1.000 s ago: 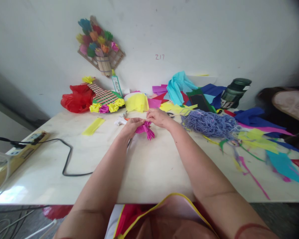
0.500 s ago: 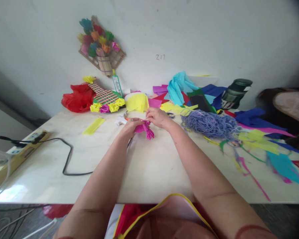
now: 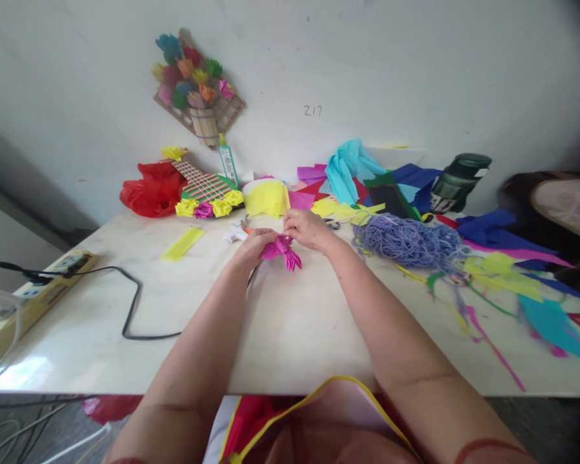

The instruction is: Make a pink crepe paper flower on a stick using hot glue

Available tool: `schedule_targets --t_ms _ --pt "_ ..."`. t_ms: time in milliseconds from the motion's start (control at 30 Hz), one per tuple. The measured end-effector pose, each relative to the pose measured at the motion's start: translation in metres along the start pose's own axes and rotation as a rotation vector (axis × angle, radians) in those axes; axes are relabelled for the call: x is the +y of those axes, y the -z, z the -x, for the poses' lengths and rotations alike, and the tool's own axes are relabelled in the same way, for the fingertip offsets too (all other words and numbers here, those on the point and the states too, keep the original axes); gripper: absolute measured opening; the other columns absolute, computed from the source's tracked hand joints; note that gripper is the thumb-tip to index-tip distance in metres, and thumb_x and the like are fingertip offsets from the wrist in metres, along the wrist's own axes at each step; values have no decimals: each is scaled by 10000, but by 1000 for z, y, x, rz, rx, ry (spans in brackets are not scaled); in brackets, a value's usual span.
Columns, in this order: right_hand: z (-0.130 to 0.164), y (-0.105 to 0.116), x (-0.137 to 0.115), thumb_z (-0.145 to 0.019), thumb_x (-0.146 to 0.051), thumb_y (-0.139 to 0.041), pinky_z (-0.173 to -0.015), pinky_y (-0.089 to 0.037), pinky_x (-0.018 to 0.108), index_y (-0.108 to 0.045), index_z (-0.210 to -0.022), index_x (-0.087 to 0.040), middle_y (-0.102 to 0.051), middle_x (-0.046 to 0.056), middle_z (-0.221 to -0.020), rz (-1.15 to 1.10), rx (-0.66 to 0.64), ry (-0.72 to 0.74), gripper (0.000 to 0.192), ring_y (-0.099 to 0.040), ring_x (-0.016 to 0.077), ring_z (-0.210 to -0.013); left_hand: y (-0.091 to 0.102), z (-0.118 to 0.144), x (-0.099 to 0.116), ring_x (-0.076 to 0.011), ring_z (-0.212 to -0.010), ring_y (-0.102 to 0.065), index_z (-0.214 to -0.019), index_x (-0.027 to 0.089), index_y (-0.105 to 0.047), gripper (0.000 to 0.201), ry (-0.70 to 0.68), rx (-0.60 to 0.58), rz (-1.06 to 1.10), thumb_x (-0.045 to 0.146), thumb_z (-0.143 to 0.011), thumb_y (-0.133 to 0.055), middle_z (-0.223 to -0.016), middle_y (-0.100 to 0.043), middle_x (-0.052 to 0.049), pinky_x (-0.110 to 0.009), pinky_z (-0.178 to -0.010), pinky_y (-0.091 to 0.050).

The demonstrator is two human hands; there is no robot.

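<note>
Head view shows the left hand [image 3: 255, 245] and the right hand [image 3: 305, 229] both pinching a folded pink paper piece [image 3: 281, 251] low over the desk [image 3: 290, 335]. Just beside them lie a white glue gun [image 3: 236, 232] and a pile of purple string [image 3: 406, 240]. Farther off are a yellow paper strip [image 3: 182, 243], a black cable [image 3: 125, 303] and a dark green bottle [image 3: 457, 182].

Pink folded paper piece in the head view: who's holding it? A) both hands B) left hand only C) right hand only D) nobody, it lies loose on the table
A: the left hand and the right hand both pinch the pink folded paper piece between them, just above the pale tabletop.
</note>
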State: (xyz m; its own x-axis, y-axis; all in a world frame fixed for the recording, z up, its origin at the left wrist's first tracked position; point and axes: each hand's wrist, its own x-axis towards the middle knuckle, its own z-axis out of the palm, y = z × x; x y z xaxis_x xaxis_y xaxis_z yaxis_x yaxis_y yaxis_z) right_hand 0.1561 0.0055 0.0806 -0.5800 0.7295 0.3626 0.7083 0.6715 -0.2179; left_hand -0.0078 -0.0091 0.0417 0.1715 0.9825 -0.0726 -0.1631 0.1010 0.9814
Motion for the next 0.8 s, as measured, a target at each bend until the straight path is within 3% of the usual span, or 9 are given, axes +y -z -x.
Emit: schedule_targets --t_ms 300,567,800 --pt "-1 1 1 -793 -196 -553 -618 -335 238 -698 -756 -180 -633 12 -968 -67 34 14 151 -568 132 -818 0 -1 0 -121 -495 -546 -557 117 -577 129 -55 3 48 193 -632 -650 -518 -575 -12 -239 -535 -420" --pt "-3 1 1 -803 -223 -565 -649 -354 228 -685 -750 -174 -621 28 -930 -118 15 1 140 -553 128 -797 2 3 2 -89 -425 -495 -599 107 -590 218 -70 -58 -15 278 -654 -716 -497 -568 -15 -207 -447 -347" --pt "-17 -2 12 -794 -308 -599 -650 -360 229 -720 -814 -192 -625 30 -878 -101 -85 -4 169 -553 137 -794 7 1 0 -156 -567 -619 -656 114 -600 252 -84 -37 -9 318 -630 -747 -606 -653 -54 -260 -583 -464"
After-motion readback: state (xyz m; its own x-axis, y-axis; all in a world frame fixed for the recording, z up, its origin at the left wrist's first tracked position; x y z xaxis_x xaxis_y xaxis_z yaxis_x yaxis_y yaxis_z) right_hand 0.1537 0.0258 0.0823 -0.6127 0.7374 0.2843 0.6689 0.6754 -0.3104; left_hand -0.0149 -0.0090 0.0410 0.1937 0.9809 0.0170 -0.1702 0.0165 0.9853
